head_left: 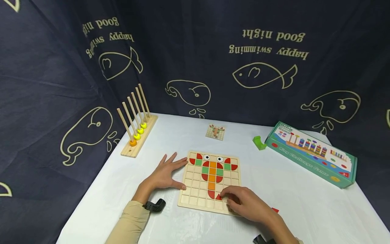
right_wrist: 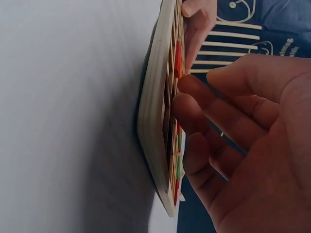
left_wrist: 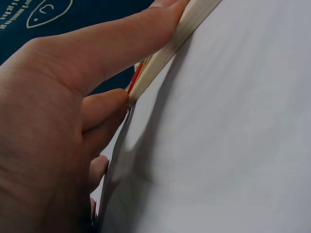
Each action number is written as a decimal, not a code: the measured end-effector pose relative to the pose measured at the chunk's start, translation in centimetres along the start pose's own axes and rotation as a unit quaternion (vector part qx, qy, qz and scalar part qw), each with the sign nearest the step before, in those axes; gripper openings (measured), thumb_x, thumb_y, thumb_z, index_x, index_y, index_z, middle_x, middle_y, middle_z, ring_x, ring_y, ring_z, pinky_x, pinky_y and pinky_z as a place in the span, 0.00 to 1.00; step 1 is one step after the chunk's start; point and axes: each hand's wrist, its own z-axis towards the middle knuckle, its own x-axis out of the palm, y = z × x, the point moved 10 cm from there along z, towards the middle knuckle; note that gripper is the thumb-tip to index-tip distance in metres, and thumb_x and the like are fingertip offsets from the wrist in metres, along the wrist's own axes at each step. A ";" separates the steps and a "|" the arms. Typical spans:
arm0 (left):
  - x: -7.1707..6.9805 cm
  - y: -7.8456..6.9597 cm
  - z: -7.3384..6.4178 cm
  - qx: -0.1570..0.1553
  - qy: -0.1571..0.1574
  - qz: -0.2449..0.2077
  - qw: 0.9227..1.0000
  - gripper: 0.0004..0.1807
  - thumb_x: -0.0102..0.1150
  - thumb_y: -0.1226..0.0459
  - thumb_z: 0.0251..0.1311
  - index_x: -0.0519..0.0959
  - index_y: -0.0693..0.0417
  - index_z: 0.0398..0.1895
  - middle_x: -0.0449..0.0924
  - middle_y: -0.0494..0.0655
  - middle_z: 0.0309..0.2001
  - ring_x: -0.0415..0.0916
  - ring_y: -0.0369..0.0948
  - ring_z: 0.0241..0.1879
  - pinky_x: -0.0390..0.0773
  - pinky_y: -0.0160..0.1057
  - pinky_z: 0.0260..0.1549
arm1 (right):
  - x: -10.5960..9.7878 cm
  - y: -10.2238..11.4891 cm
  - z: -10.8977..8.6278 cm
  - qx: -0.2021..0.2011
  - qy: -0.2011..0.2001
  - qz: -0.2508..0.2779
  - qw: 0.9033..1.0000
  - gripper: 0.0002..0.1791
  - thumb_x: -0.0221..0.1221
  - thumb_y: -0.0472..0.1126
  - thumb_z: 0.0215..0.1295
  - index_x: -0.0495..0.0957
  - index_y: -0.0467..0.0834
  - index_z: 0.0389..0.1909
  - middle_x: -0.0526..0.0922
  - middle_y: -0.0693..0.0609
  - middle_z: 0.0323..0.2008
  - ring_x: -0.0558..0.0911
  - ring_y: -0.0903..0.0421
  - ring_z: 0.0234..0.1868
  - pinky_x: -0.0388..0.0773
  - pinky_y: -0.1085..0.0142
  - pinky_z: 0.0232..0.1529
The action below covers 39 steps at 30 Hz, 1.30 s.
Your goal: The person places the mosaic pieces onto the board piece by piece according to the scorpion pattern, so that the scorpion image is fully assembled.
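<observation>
A square wooden grid board (head_left: 195, 200) lies on the table, with red, green and orange pieces and two round eye pieces set in its cells. My left hand (head_left: 166, 173) spreads its fingers at the board's left side, thumb and index finger touching its edge; the left wrist view shows the thumb (left_wrist: 167, 24) on the wooden rim. Over the lower right of the board, my right hand (head_left: 245, 201) touches a red triangle (head_left: 218, 197) with a fingertip. Its thumb stands apart from that finger, and in the right wrist view the fingers (right_wrist: 194, 109) are loosely bent.
A small pattern card (head_left: 215, 132) lies behind the board. At the left stands a wooden base with upright pegs (head_left: 135, 145) and yellow and orange rings. A green curved piece (head_left: 259, 143) sits beside a game box (head_left: 310, 152). Another red piece (head_left: 275, 210) lies partly behind my right forearm.
</observation>
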 end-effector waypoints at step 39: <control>-0.2 -0.4 0.1 0.006 0.006 0.001 1.000 0.59 0.62 0.26 0.34 0.63 0.43 0.72 0.56 0.33 0.72 0.39 0.52 0.73 0.34 0.59 0.68 | -5.9 -9.1 -10.7 0.128 -0.071 -0.046 0.988 0.11 0.70 0.40 0.52 0.81 0.54 0.35 0.74 0.64 0.28 0.71 0.67 0.28 0.72 0.72 0.27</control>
